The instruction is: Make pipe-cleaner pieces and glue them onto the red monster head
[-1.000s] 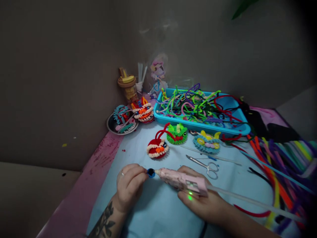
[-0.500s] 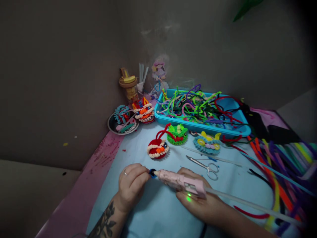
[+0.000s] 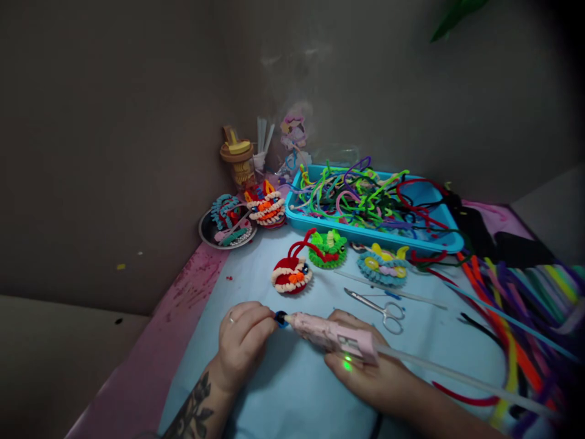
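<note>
Between the fingertips of my left hand (image 3: 247, 335) is a small blue and black round piece (image 3: 282, 319), too small to name. My right hand (image 3: 365, 366) is wrapped round a pink hot glue gun (image 3: 336, 335), its pale tip at the piece. A long translucent glue stick (image 3: 457, 378) runs out of the gun's back end, and a green light glows at its side. Just beyond my hands lies a red and cream fuzzy pipe-cleaner head (image 3: 292, 277) with two red loops. Behind it sits a green one (image 3: 328, 249), and to the right a blue and yellow one (image 3: 382, 266).
Small scissors (image 3: 379, 308) lie right of centre, near another glue stick (image 3: 411, 295). A blue tray (image 3: 365, 230) holds tangled pipe cleaners. At left stand a metal bowl (image 3: 205, 231) and a lidded cup (image 3: 237, 158). Loose coloured pipe cleaners (image 3: 507, 323) cover the right side.
Hardly anything differs. Both hands, the small piece and the glue gun's tip keep their places; the gun's back end has shifted very slightly.
</note>
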Demonstrator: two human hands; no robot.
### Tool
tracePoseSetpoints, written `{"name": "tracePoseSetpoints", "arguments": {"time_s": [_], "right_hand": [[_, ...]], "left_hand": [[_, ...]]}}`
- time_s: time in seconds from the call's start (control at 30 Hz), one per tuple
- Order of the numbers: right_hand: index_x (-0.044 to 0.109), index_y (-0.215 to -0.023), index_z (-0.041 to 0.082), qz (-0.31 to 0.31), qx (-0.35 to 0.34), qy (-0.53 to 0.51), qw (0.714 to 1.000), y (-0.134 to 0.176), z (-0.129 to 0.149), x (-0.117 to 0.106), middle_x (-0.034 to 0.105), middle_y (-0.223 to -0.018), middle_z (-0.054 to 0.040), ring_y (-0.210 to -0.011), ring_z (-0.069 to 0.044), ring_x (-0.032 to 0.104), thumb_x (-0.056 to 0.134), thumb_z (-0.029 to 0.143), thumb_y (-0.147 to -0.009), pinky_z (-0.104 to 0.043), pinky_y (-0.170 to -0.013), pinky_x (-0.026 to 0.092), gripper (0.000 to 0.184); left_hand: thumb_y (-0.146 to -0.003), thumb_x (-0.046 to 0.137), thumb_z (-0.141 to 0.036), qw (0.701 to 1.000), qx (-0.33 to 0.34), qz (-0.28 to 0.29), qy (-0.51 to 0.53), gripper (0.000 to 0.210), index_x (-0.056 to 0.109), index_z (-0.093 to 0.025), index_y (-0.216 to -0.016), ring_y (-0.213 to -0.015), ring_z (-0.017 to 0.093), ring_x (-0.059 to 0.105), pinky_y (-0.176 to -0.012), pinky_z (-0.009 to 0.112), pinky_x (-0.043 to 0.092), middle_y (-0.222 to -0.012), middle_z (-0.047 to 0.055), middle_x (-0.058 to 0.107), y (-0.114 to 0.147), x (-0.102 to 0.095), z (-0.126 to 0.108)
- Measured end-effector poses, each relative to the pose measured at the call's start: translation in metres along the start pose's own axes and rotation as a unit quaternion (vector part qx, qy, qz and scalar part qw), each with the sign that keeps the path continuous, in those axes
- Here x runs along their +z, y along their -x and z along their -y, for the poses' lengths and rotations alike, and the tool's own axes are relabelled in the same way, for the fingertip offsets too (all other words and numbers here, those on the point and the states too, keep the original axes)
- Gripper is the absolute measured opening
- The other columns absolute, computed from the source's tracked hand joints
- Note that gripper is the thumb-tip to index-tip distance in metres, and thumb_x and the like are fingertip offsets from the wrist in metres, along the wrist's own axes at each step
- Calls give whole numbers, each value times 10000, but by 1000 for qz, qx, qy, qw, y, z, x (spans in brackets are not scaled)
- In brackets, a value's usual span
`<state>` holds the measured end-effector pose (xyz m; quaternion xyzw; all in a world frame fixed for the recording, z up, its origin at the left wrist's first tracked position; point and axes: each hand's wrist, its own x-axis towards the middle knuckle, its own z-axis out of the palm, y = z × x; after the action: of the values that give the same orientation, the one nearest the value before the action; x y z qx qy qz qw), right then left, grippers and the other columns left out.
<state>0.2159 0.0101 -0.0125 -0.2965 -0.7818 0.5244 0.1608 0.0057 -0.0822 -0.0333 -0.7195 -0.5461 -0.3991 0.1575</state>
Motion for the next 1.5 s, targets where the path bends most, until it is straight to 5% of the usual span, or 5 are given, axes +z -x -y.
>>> {"name": "tracePoseSetpoints", "arguments": {"time_s": [0.4,1.03,1.27,1.4,1.5], "right_hand": [[658,-900,206,11,10,-14,1000,-2,3,-2,565,-753,-9,-644,-142,551,504,151,-711,-236,-607,474,249],[618,-1184,299,36,-3,29,999,1,0,-1,650,-921,-29,-793,-175,615,515,58,-694,-287,-778,506,556],[665,-1055,227,5,-6,-18,1000,-2,1,0,663,-903,-46,-821,-186,634,521,133,-716,-296,-788,518,381],[663,-987,184,-82,50,-64,993,1,-11,3,675,-859,-75,-789,-218,641,563,289,-750,-334,-744,533,278],[658,-910,157,-150,173,-116,967,5,-21,4,632,-630,-36,-538,-180,593,557,449,-771,-290,-510,507,339]], "left_hand": [[-880,445,-98,1000,-3,0,-4,165,589,-163,-832,-761,151,582,-690,276,499,-747,56,649,0,-1,0],[-872,452,-90,1000,-28,-10,1,145,569,-169,-835,-760,150,577,-711,279,484,-766,50,629,-1,0,3],[-857,462,-74,999,-41,-10,25,151,554,-186,-812,-721,137,572,-690,272,476,-747,29,617,-6,-2,-1],[-837,471,-78,978,-183,-32,100,149,523,-191,-755,-713,127,546,-661,249,451,-746,12,556,-13,1,-3],[-821,506,-188,917,-368,-2,156,124,520,-182,-697,-646,119,500,-576,218,405,-706,-1,502,-20,7,3]]}}
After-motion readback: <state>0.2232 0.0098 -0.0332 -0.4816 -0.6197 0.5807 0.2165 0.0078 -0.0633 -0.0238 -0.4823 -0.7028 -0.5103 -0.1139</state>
